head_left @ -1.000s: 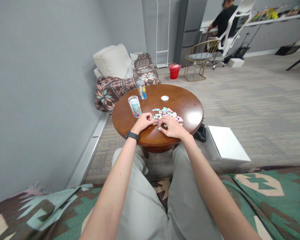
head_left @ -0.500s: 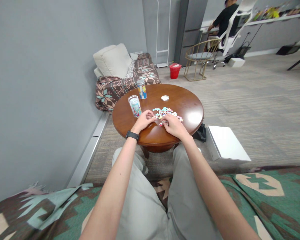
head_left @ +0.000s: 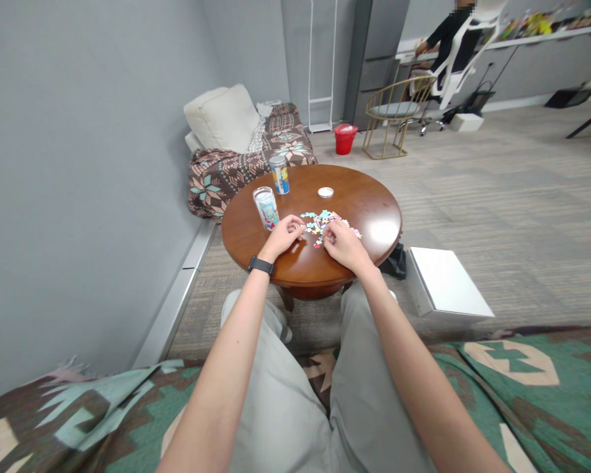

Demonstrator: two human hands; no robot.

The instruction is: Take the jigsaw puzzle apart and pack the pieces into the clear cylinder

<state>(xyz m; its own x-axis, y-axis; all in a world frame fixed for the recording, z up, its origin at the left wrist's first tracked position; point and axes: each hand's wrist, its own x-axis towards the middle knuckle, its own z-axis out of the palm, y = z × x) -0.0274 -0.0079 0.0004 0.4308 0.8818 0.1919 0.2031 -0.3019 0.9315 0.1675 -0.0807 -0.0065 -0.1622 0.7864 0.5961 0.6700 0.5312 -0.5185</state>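
Observation:
A loose pile of small, colourful jigsaw puzzle pieces (head_left: 320, 222) lies on the round wooden table (head_left: 246, 243). My left hand (head_left: 284, 235), with a black band on the wrist, is curled at the pile's left side, and small pale puzzle pieces show between its fingertips. My right hand (head_left: 343, 246) is over the pile's near right part, fingers pinched together; whatever they hold is hidden. Left of the pile stands an open clear-rimmed can (head_left: 266, 209) with a printed label. Behind it is a second printed can (head_left: 280, 176) with its lid on.
A round lid (head_left: 326, 192) lies toward the table's back. A white box (head_left: 450, 282) sits on the floor at right. Farther off are a red bin (head_left: 345, 139), a gold-framed chair (head_left: 394, 112) and a seated person (head_left: 446, 39). A wall runs along the left.
My left fingertips have drawn back slightly left, away from the pile. My right hand has shifted a little right, its fingers bunched closer. The cans and lid stay put.

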